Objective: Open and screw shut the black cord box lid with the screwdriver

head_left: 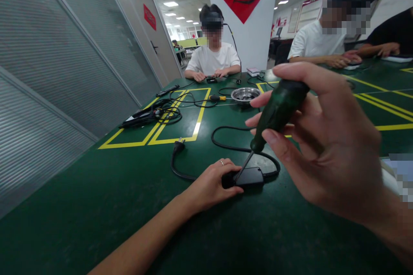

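My right hand (325, 137) grips a screwdriver (280, 107) by its dark green handle, the forefinger resting over the butt end. The screwdriver slants down to the left, and its metal shaft meets the top of a black power adapter (253, 176) near the adapter's left part. Thumb and fingers of my left hand (214, 180) are closed around the adapter's left end, pressing it to the green table. A black power cord (181, 174) with a two-pin plug (179, 145) runs out to the left. From the adapter's right end another cord (272, 172) loops back behind it.
Yellow tape (198, 122) marks boxes on the green table (97, 206). A metal bowl (245, 94) with small parts, a yellow-handled screwdriver (217, 98) and tangled black cables (164, 111) lie farther back. One person (213, 53) sits opposite; others work at the right.
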The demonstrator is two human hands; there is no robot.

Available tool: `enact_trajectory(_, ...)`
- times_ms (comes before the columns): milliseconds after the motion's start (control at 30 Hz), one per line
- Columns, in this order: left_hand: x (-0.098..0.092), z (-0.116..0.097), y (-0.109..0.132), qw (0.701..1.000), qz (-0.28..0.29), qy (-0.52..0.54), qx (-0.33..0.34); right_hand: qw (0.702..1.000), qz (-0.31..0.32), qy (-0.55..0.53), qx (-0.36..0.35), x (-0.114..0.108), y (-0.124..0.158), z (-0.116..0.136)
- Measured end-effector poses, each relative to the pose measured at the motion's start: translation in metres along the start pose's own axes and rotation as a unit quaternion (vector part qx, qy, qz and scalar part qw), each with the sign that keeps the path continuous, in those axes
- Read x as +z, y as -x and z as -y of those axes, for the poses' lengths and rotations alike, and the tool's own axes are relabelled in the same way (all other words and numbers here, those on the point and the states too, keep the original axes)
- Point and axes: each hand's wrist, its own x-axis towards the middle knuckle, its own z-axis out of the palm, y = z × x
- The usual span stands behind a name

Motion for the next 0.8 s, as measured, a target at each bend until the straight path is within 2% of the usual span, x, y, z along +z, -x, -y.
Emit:
enact_trajectory(100,0.002,0.002,0.001,1.000,-0.008,0.004,-0.005,0.999,0.034,0.024,0.003,0.000,-0.010,0.008)
enact_trajectory(233,0.000,0.000,0.002,1.000,-0.006,0.012,-0.001,0.997,0.043,0.062,-0.027,0.005,-0.022,0.016)
enact_trajectory(400,-0.003,-0.003,0.001,1.000,-0.002,0.013,0.002,0.996,0.087,0.025,-0.018,0.010,-0.024,0.014)
enact_trajectory(567,-0.001,-0.002,0.001,1.000,0.003,-0.008,-0.001,0.997,0.033,0.065,-0.021,0.008,-0.025,0.011)
enact_trajectory(733,0.000,-0.001,0.001,1.000,0.000,-0.008,0.009,0.993,0.116,0.000,0.021,0.002,-0.023,0.013)
enact_trajectory(800,0.000,-0.001,0.001,1.000,-0.001,-0.010,0.010,0.994,0.103,0.008,0.036,0.001,-0.021,0.014)
